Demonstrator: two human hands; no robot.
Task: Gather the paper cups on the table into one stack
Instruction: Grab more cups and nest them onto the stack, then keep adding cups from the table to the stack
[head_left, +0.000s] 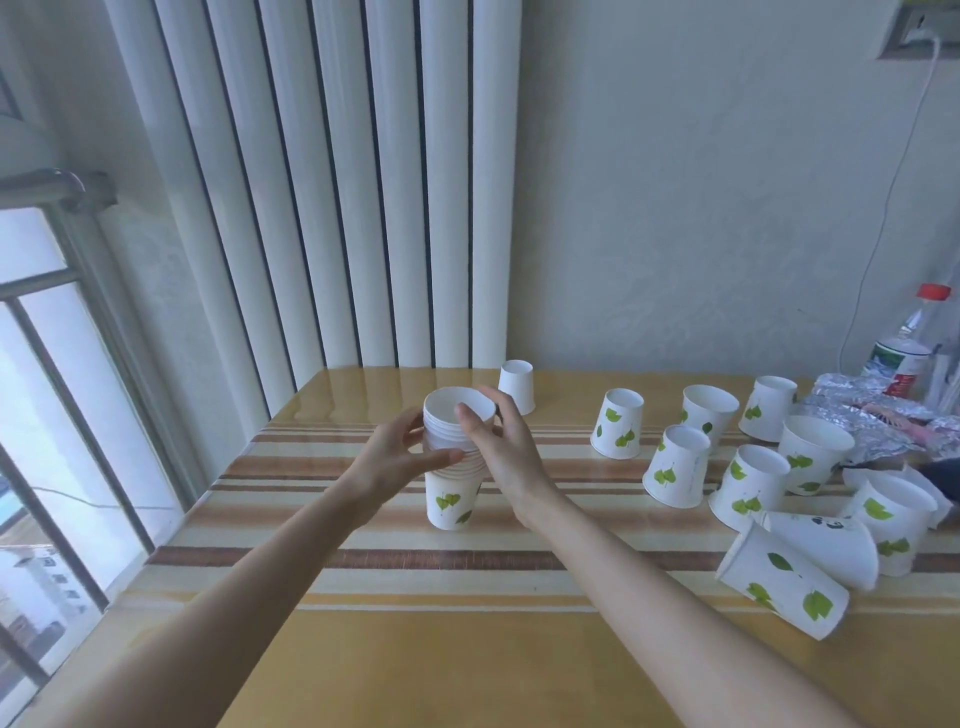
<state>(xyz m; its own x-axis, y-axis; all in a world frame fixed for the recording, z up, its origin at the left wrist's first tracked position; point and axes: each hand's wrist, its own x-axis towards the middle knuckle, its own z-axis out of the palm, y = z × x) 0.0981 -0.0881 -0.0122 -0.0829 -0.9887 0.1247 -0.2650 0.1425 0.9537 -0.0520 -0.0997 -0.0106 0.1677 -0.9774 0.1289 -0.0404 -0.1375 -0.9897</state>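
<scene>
A stack of white paper cups with green leaf prints (453, 501) stands upright on the striped table (467, 639), left of centre. My left hand (397, 457) wraps the stack's left side near its upper rims. My right hand (501, 447) cups the right side, thumb at the top rim. One plain white cup (517, 385) stands behind the stack. Several loose leaf-print cups (675, 473) stand upside down at the right, and one cup (784, 584) lies on its side near the front right, with another cup (826, 540) lying behind it.
A white ribbed radiator (337, 182) rises behind the table's left end, with a window (47, 389) at the far left. Crumpled foil (872, 415), a red-capped plastic bottle (914, 338) and a hanging cable (883, 218) occupy the far right.
</scene>
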